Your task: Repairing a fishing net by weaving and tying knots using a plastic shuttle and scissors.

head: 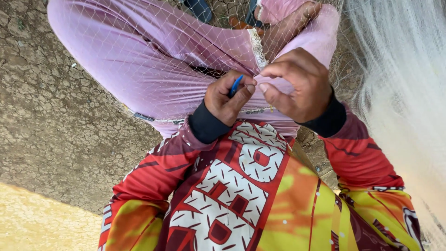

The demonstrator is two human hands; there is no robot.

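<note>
My left hand (226, 97) grips a small blue tool (235, 86) between thumb and fingers, its tip pointing up toward the mesh. My right hand (297, 83) sits just beside it, fingers curled and pinching a strand of thin white fishing net (186, 51). The net lies spread over my pink-clad legs (153, 56). Both fingertips nearly touch at the same spot on the mesh. My sleeves are red and yellow with dark cuffs.
A thick bunch of white net (399, 69) hangs down the right side. Cracked dry ground (51, 116) lies to the left, with a yellowish patch (37, 223) at the lower left. Dark sandals (200, 9) show at the top.
</note>
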